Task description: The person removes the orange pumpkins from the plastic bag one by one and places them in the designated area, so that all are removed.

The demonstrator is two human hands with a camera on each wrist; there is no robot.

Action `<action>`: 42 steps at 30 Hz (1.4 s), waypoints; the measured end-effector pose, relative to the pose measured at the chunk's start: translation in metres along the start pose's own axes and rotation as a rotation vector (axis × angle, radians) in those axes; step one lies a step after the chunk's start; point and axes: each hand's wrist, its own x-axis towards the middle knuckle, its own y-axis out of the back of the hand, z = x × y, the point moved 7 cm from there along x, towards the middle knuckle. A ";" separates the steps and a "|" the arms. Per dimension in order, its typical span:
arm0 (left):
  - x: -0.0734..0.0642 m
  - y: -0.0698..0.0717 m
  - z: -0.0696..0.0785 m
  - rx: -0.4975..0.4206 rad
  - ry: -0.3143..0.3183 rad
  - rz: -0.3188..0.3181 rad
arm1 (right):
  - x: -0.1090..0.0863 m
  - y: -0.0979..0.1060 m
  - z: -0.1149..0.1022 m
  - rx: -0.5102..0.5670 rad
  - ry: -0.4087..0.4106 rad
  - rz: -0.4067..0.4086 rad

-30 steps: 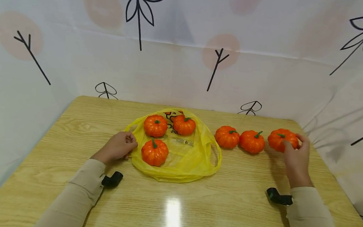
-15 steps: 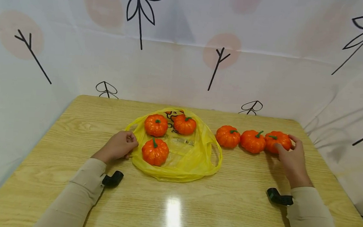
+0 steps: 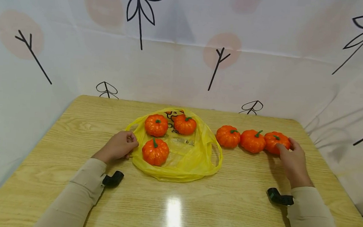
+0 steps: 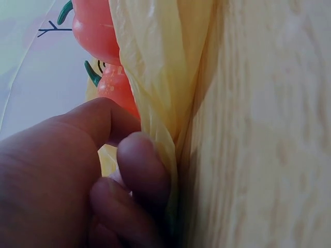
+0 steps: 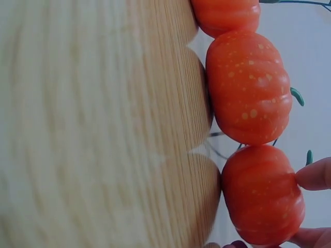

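Note:
A yellow plastic bag (image 3: 181, 162) lies spread on the table with three small orange toy pumpkins on it, one of them a front pumpkin (image 3: 155, 152) with a green stem. My left hand (image 3: 118, 146) pinches the bag's left edge; in the left wrist view thumb and fingers meet on the yellow film (image 4: 160, 67). To the right of the bag, three more pumpkins stand in a row. My right hand (image 3: 294, 160) grips the rightmost pumpkin (image 3: 276, 142), which stands on the table touching the middle pumpkin (image 5: 249, 88). Some right fingers are hidden behind it.
The row's left pumpkin (image 3: 228, 136) stands close to the bag's right handle (image 3: 218, 158). A wooden table (image 3: 225, 208) carries everything. Behind it hangs a white cloth (image 3: 172, 70) with plant drawings. Each wrist wears a black camera mount (image 3: 113, 179).
My right hand has moved left and lowered the rightmost pumpkin onto the table against the middle one of the row. My left hand and the bag have stayed in place.

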 end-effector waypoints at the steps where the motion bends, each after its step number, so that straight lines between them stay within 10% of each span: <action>1: 0.000 0.000 0.000 0.005 0.002 0.000 | 0.001 0.001 0.000 -0.001 -0.005 -0.002; 17: -0.014 -0.003 0.004 0.080 0.001 0.042 | -0.004 0.001 0.003 0.028 -0.013 0.022; 21: -0.015 -0.002 0.006 0.088 -0.012 0.051 | -0.009 0.007 -0.006 0.047 0.043 0.142; 30: -0.015 -0.002 0.005 0.088 -0.011 0.039 | -0.049 -0.004 -0.059 0.153 0.427 0.542; 42: -0.013 -0.002 0.003 0.051 0.005 0.020 | -0.091 -0.073 -0.114 0.149 0.778 0.334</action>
